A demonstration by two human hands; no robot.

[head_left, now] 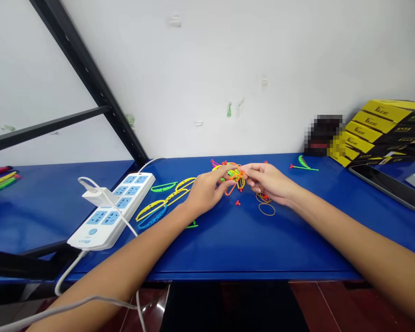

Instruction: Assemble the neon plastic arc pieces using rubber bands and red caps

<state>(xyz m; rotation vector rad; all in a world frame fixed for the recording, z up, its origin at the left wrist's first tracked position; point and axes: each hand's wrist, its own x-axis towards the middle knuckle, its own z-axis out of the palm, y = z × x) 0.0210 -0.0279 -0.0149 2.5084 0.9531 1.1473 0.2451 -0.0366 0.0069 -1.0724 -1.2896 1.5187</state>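
Observation:
An orange plastic toy bow [231, 185] is held between my two hands over the middle of the table. My left hand [207, 190] pinches it with thumb and fingertips. On the other side, my right hand [265, 179] has its fingers closed at the bow's upper right end. Whether a rubber band is in those fingers is hidden. Beneath and behind lies a pile of coloured toy parts [241, 185], partly covered by the hands. Close below my right hand are rubber bands [266, 210], and a small red suction-cup tip [237, 203] lies nearby.
Yellow bows [151, 210], a blue bow [152, 217] and a green bow [164, 187] lie left, beside a white power strip [127, 196] with cables. To the right are a green bow with an arrow [303, 164], a phone [390, 186] and stacked yellow-black boxes [370, 127].

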